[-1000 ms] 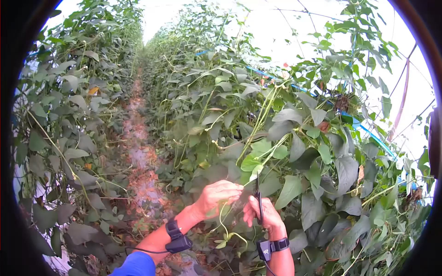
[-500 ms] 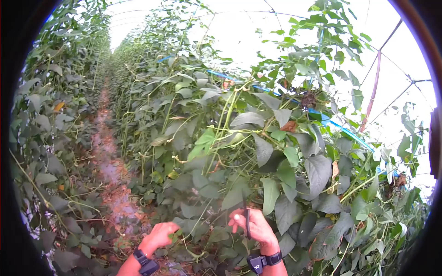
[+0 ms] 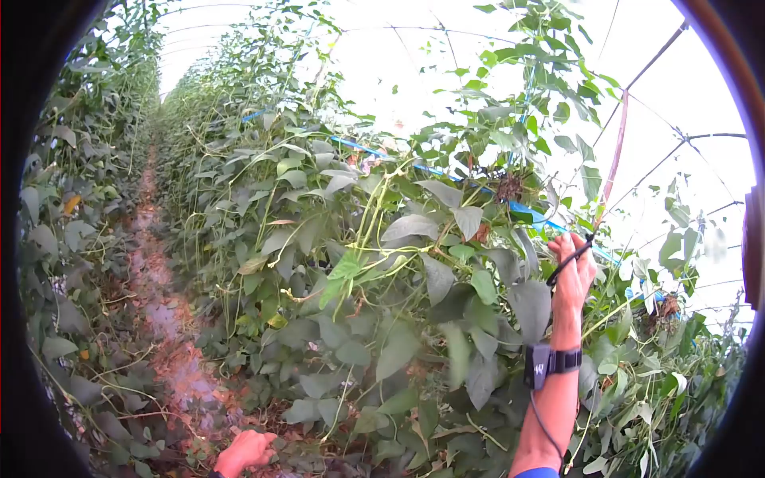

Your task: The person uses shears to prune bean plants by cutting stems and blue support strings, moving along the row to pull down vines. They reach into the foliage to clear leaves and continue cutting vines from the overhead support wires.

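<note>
My right hand (image 3: 572, 267) is raised at the right, in front of the blue strap (image 3: 526, 213) and the vines. Its fingers are bent round a thin black tool (image 3: 567, 261) that looks like slim scissors or a cord-like handle. My left hand (image 3: 245, 452) is low, near the bottom edge beside the leaves; its fingers are curled together, and what they hold, if anything, is too small to name. Dense green leaves (image 3: 410, 229) and thin stems fill the middle between my hands.
A reddish dirt path (image 3: 163, 319) runs away at the left between two rows of climbing plants. Dark frame poles (image 3: 657, 56) arch at the upper right, with a reddish pole (image 3: 616, 151). A brown dry clump (image 3: 508, 188) hangs by the strap.
My right hand has moved up and to the right with the black tool. My left hand has dropped down and left. The view has shifted slightly, so the plants appear further left.
</note>
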`<move>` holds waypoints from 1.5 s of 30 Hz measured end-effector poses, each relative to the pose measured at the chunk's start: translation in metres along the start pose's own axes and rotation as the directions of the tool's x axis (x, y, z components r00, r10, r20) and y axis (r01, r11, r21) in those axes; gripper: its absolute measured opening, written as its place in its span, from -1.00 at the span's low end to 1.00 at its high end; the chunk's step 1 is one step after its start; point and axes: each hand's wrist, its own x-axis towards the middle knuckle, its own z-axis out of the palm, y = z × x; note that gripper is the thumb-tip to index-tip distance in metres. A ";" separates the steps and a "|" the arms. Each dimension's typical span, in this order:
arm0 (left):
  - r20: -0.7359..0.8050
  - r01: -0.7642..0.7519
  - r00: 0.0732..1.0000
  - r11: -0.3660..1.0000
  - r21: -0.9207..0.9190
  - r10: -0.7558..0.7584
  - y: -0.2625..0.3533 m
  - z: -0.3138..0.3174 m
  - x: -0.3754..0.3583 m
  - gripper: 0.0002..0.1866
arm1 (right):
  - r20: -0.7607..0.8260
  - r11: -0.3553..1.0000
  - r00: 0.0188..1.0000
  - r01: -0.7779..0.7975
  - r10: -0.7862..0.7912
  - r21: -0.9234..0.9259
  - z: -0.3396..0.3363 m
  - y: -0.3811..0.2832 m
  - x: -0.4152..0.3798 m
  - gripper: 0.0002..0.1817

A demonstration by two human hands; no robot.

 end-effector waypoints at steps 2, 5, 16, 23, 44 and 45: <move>-0.045 -0.064 0.997 0.997 -0.036 0.063 -0.011 0.009 0.007 -0.54 | -0.015 0.963 1.000 0.021 -0.026 -0.268 0.000 0.014 0.018 -0.61; -0.097 -0.142 0.986 0.986 -0.084 0.134 -0.005 0.003 0.013 -0.56 | -0.026 0.919 0.992 0.103 -0.122 -0.380 -0.003 0.040 0.038 -0.66; -0.122 -0.401 0.916 0.867 -0.298 0.382 0.077 -0.032 0.065 -0.70 | 0.290 0.514 0.925 0.379 -0.248 -0.770 -0.009 0.079 0.109 -0.56; -0.563 -0.853 0.500 0.488 -0.186 0.659 0.214 -0.153 0.116 -0.73 | 0.187 0.655 0.978 0.199 -0.089 -0.729 -0.002 0.078 0.089 -0.55; -0.810 -0.559 -0.344 0.590 0.583 0.475 0.502 -0.418 0.323 -0.14 | 0.119 0.581 0.774 0.557 -0.622 -0.593 0.001 0.092 0.053 -0.75; -0.853 -0.592 -0.193 0.636 0.495 0.484 0.503 -0.424 0.334 -0.06 | 0.110 0.571 0.766 0.558 -0.633 -0.602 0.002 0.092 0.053 -0.75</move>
